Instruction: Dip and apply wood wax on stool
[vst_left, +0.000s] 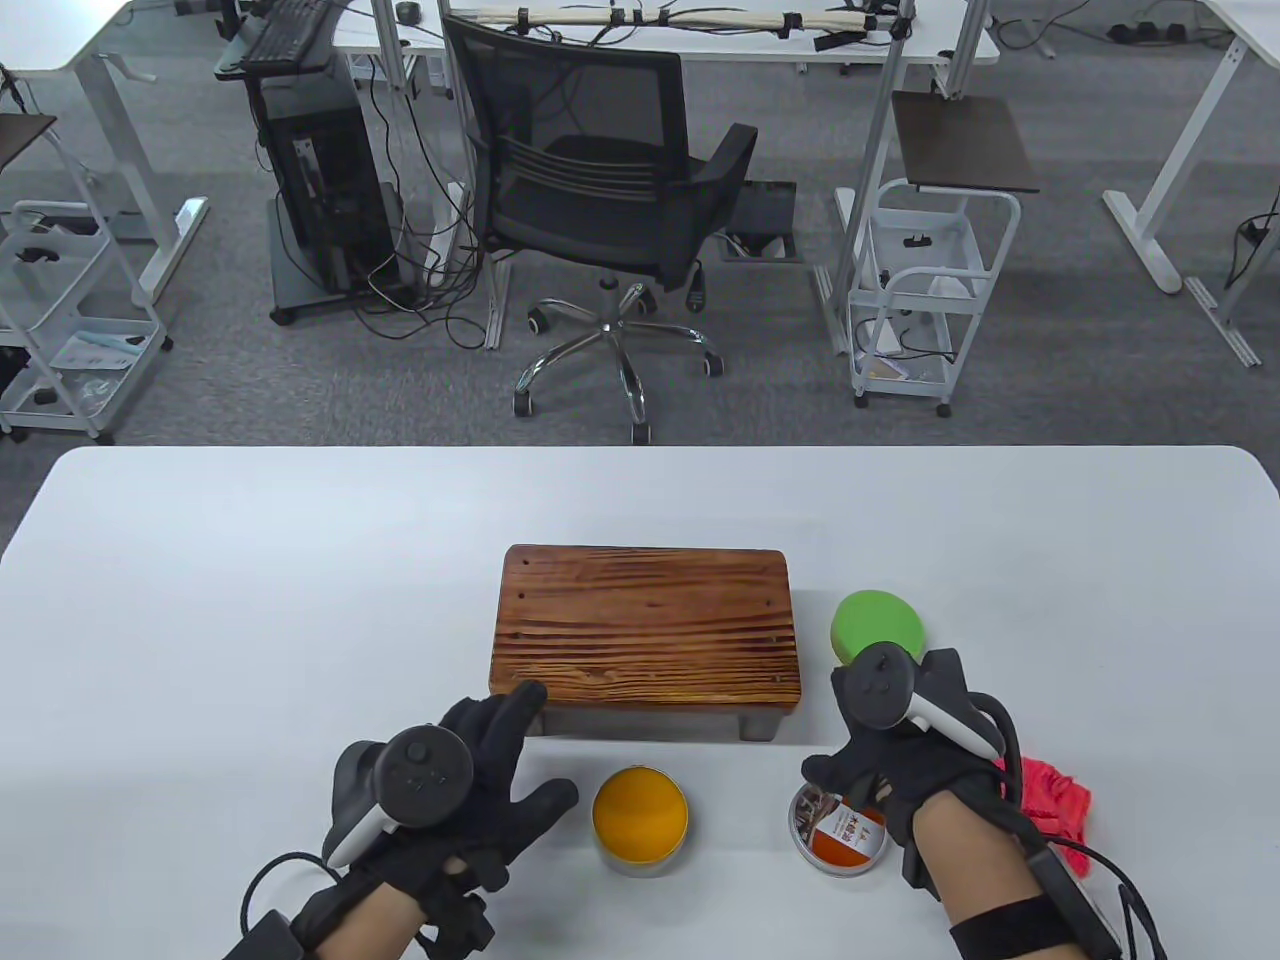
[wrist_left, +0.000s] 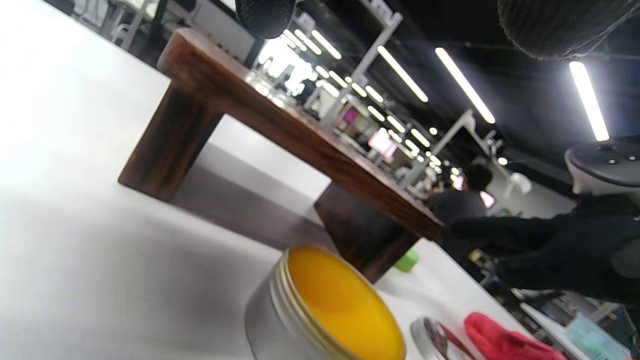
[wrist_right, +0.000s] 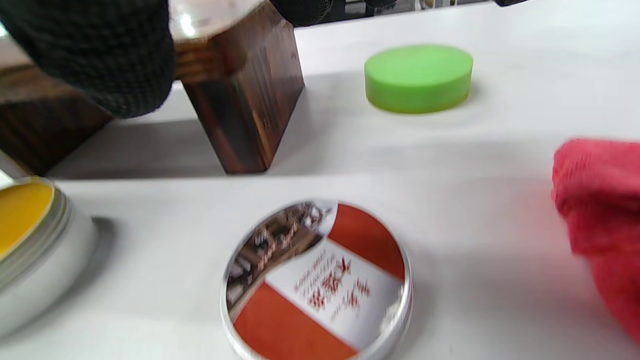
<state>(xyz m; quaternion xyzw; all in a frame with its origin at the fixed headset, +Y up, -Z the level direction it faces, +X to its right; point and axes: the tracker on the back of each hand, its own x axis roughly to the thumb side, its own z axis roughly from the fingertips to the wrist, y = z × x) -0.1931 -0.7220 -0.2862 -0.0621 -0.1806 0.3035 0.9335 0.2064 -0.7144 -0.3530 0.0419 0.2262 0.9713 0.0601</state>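
Observation:
The wooden stool stands mid-table, its near right leg close in the right wrist view. In front of it sits the open tin of yellow wax. Its printed lid lies flat to the right. My left hand hovers left of the tin, fingers straight, the index tip near the stool's front left corner. My right hand hangs over the lid, fingers relaxed and holding nothing. A green round sponge lies right of the stool.
A red cloth is bunched at the right, beside my right wrist. The white table runs wide to the left and behind the stool. An office chair stands beyond the far edge.

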